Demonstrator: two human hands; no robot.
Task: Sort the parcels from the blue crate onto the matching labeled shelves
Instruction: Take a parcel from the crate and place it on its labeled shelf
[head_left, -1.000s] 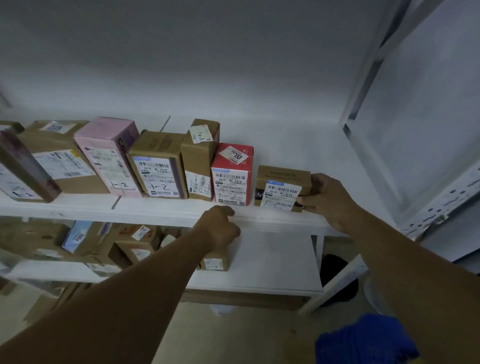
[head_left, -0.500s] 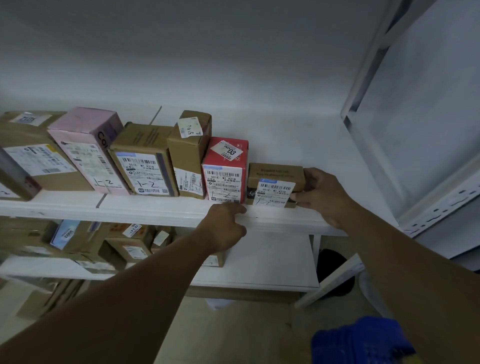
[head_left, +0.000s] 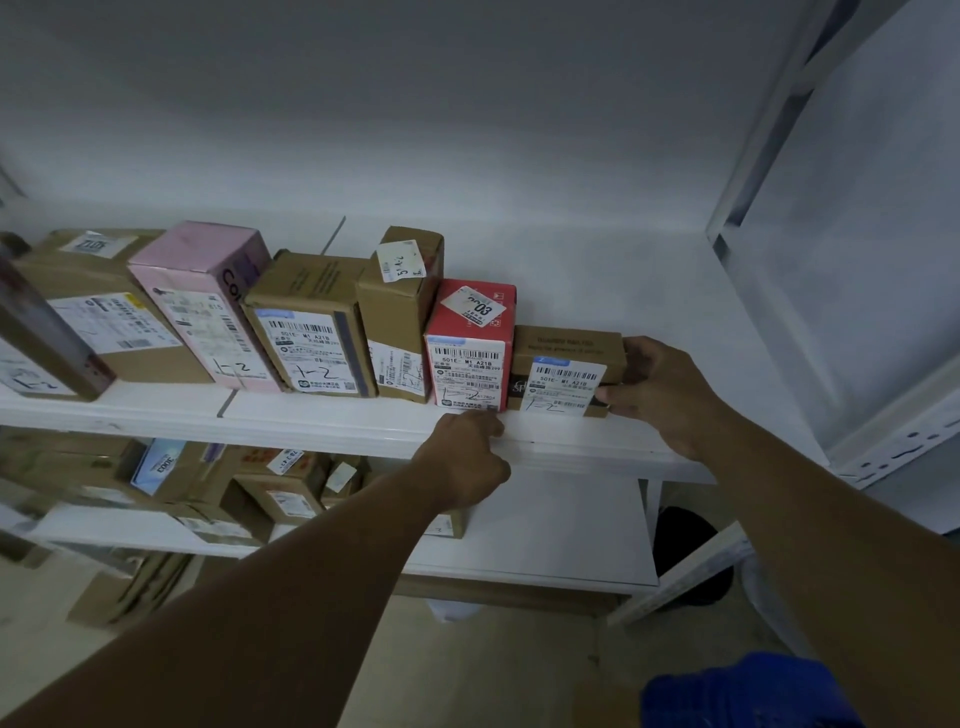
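A small brown parcel (head_left: 566, 348) with a white label marked "1-2" lies on the upper white shelf (head_left: 337, 421), tight against a red parcel (head_left: 470, 364). My right hand (head_left: 660, 395) grips the small parcel's right end, thumb at the front and fingers over the top. My left hand (head_left: 462, 457) is curled at the shelf's front lip just below the red parcel and holds nothing. Several more parcels marked "1-2" stand in a row to the left, among them a pink one (head_left: 202, 301). A corner of the blue crate (head_left: 748, 691) shows at the bottom right.
The lower shelf (head_left: 561, 530) carries several brown parcels (head_left: 280, 499) on its left half. White rack uprights (head_left: 769, 135) rise at the right. A dark round object (head_left: 685, 551) sits on the floor behind the rack leg.
My right hand has slid the small brown parcel left until it meets the red parcel. My left hand has risen from below the shelf to its front lip.
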